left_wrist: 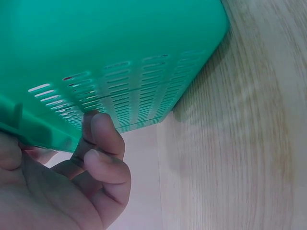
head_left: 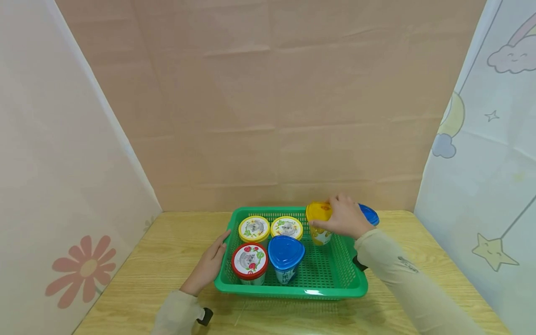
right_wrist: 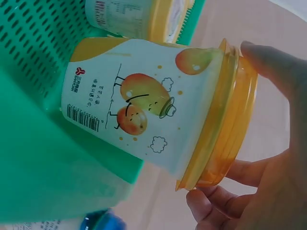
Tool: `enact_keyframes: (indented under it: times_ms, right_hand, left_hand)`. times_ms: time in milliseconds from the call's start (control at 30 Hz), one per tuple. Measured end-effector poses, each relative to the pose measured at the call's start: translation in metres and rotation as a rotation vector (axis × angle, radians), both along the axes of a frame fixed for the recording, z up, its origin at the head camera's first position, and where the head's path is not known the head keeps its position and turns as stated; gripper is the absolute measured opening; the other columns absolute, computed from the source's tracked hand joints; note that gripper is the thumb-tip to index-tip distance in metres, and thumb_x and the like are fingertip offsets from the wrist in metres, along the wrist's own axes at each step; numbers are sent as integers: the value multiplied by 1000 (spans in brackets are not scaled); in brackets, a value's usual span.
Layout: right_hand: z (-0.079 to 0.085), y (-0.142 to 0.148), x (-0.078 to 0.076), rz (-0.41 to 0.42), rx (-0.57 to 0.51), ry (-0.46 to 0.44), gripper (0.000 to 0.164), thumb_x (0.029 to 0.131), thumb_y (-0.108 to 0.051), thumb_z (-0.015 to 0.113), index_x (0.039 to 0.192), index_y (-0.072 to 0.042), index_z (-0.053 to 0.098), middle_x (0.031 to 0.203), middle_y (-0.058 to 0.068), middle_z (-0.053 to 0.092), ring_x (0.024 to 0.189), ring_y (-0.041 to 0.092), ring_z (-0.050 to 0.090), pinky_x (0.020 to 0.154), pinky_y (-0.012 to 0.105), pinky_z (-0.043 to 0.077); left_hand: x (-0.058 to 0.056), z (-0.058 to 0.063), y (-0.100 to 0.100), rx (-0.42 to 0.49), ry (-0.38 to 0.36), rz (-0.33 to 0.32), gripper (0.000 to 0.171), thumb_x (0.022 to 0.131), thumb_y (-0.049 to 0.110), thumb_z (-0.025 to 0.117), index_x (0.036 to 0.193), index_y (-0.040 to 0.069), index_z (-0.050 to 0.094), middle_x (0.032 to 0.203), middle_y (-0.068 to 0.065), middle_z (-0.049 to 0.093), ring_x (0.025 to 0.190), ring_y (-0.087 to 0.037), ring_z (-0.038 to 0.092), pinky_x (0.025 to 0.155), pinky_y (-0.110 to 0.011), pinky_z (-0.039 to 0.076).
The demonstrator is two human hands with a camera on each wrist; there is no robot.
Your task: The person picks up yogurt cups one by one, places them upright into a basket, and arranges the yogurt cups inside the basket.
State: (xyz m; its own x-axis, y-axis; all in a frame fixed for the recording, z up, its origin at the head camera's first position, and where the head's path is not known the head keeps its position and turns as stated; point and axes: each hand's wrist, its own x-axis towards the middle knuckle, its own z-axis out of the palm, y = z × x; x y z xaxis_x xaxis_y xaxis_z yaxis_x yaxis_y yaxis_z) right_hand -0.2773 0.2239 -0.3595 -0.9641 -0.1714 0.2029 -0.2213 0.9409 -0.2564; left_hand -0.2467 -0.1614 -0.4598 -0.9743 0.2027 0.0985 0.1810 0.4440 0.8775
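Observation:
My right hand (head_left: 345,217) grips a yogurt cup (head_left: 321,232) by its yellow lid, tilted over the back right of the green basket (head_left: 293,292). In the right wrist view this cup (right_wrist: 139,103) shows mango drawings, with thumb and fingers on opposite sides of the lid. My left hand (head_left: 208,265) holds the basket's left rim; in the left wrist view its curled fingers (left_wrist: 108,165) lie against the slotted wall. Inside the basket stand two yellow-lidded tubs (head_left: 254,228) (head_left: 286,228), a red-lidded tub (head_left: 250,260) and a blue-lidded cup (head_left: 286,253).
Another blue-lidded cup (head_left: 369,214) is beyond the basket's right end, partly hidden by my right hand. The basket sits on a wooden table (head_left: 146,260). A brown backdrop (head_left: 272,116) rises behind, with printed cloth panels (head_left: 494,163) at the sides.

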Motion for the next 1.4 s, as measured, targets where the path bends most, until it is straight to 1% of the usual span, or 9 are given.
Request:
enact_keyframes:
  times_ms: [100,233,367,500,667,833,1033,1300,1400]
  right_hand:
    - [-2,-1,-3,3,23,-3,85,79,-68,70,123,4,59,105,15,58,90,30,48,74,46,44]
    - [-2,-3,-7,15,53,-15,83,77,-68,71,119,3,60,100,12,59,88,28,49,73,44,43]
    - [-5,-6,-12,18,81,-47,79,76,-67,73,114,1,60,95,9,57,87,27,47,74,42,40]
    - [-8,-7,-14,13,110,-72,76,75,-68,73,110,-2,61,94,9,57,87,28,47,74,43,41]
    - [-9,-9,-14,10,141,-91,73,74,-68,73,105,-4,62,93,8,57,86,28,48,72,42,41]
    - [-9,-10,-14,9,156,-110,71,74,-67,75,104,-4,62,94,8,57,87,29,48,74,44,43]
    - [-10,-11,-16,24,159,-119,72,74,-66,75,106,-3,64,98,10,58,89,30,49,77,46,43]
    - [-12,-12,-18,20,183,-138,68,73,-69,74,98,-6,62,89,6,57,85,28,48,72,43,41]
    - [-11,-12,-19,17,178,-148,69,73,-69,74,100,-6,62,90,6,58,86,29,49,73,43,42]
  left_hand:
    - [0,0,0,2,5,-3,47,111,21,33,157,15,32,159,-19,33,144,-43,33,111,-64,31]
    - [1,2,1,12,10,-12,47,111,21,35,157,13,33,159,-20,33,143,-44,35,110,-64,33]
    - [1,2,1,10,5,-9,47,111,21,35,157,13,33,159,-19,34,144,-43,34,110,-64,32]
    - [0,-1,1,1,-10,-3,47,111,21,34,157,15,32,159,-19,33,144,-43,33,110,-64,32]
    - [2,0,2,4,-23,-6,47,111,23,33,158,16,31,160,-18,32,144,-43,33,110,-64,33]
    - [3,3,3,5,-14,-9,47,111,23,34,158,15,32,160,-19,32,144,-44,33,110,-65,32]
    - [3,5,3,2,-2,-8,47,111,23,35,157,14,33,158,-20,34,141,-45,37,107,-65,36]
    - [6,6,1,4,1,-12,48,111,23,35,157,12,32,158,-22,33,142,-46,34,108,-66,35]
    - [6,6,2,10,-5,-13,47,111,22,35,157,13,32,158,-22,33,142,-46,35,107,-65,35]
